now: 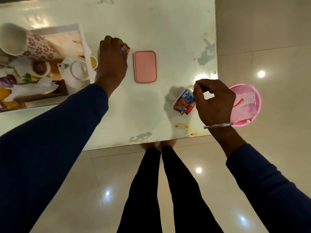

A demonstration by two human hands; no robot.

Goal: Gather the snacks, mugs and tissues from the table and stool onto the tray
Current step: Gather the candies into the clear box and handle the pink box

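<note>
On the pale table [151,22], the pink lidded box [145,66] near the middle serves as the landmark. Just left of it, the left hand [112,58] is curled around a small orange and blue sweet [124,47], pinching it at the fingertips above the tabletop; any print on the wrapper is too small to read. Further left of the box sits the white tray [82,41], which holds a tall mug [25,43] with a red flower pattern lying tilted, a white teapot [75,68], a small cup [41,68], crumpled white tissues [45,84] and yellow and purple snack packets [10,101]. The lettering on the packets is cut off and cannot be made out. To the right of the box and nearer the person, a clear container of red and blue snack sachets [184,102] rests on the table; their labels are blurred. The right hand [215,101], wearing a metal bangle [218,125], hovers beside this container with thumb and forefinger pinched together, whether around its rim cannot be told. Beyond the table's right edge stands a pink stool [252,95] carrying clear and red wrappers [242,105].
</note>
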